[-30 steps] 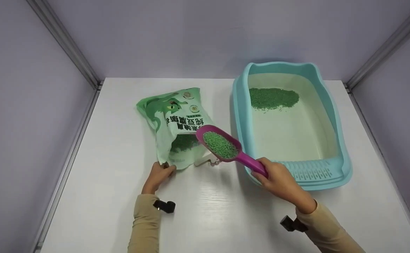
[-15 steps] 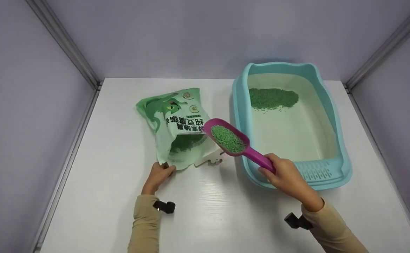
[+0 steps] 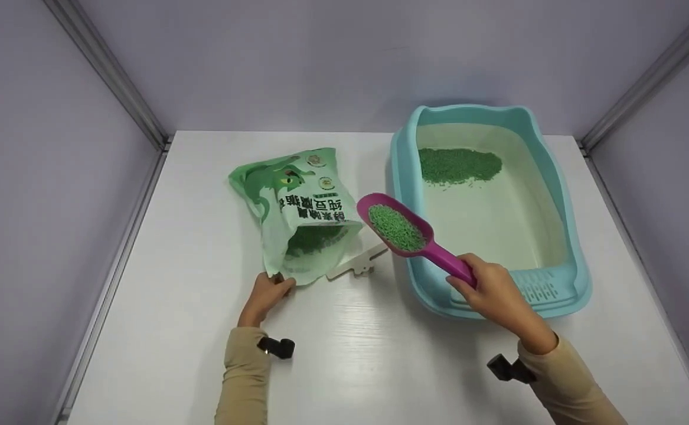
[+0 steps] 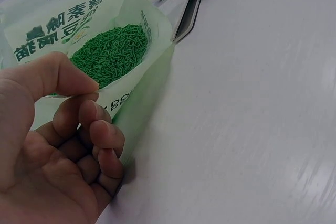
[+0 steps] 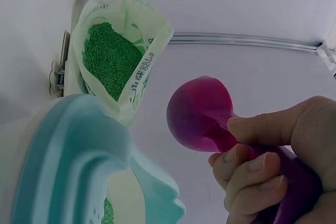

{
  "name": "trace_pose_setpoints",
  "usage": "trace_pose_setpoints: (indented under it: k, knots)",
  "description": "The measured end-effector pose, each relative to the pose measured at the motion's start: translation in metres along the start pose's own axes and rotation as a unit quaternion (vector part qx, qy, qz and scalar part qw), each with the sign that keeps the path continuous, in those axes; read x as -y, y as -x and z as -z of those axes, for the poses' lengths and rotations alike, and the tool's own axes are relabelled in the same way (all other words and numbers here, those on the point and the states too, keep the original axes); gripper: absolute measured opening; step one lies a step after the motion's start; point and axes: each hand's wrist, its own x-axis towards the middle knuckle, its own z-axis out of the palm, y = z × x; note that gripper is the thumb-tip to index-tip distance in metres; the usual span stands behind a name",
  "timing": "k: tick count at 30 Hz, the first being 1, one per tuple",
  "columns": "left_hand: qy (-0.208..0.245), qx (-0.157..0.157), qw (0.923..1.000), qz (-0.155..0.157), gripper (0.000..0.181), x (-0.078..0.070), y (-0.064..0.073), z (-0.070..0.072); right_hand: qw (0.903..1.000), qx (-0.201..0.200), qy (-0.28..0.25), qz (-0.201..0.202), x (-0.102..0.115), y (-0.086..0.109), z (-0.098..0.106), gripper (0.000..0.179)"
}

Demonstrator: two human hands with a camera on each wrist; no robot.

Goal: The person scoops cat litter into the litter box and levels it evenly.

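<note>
My right hand [image 3: 492,292] grips the handle of a magenta scoop [image 3: 430,236] heaped with green pellets [image 3: 397,228]. The scoop hangs over the left rim of the light blue litter box [image 3: 406,195]. With thumb and fingertips my left hand [image 3: 265,298] pinches the edge of the cat litter bag's mouth. The green and white cat litter bag [image 3: 306,189] lies on its back, its mouth facing me. More green pellets [image 4: 113,53] show inside it in the left wrist view. From the right wrist, the scoop [image 5: 199,114] is seen from below, its load hidden.
A patch of green pellets [image 3: 459,165] lies at the far left of the litter box floor. Between bag and box rests a pale, flat clip-like piece [image 3: 356,264] on the white table [image 3: 344,348]. Grey-lilac panels [image 3: 356,65] enclose the table at the back and sides.
The right hand has carried the loaded scoop to the right and slightly away from me, from over the bag's edge to the litter box rim. The left hand and the bag stay put.
</note>
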Motion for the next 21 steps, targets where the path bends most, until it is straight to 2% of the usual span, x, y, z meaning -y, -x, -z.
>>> trace_pose_setpoints:
  k: [8,21]
  knots:
    - [0.002,0.002,0.9999,-0.010,0.015,0.003,-0.002,0.000,1.0000,-0.005,0.004,0.000,-0.005,0.000,0.006,0.030]
    - [-0.008,0.003,0.9999,-0.007,0.019,0.002,-0.002,0.001,0.9998,-0.007,0.011,-0.015,-0.015,0.000,0.016,0.031]
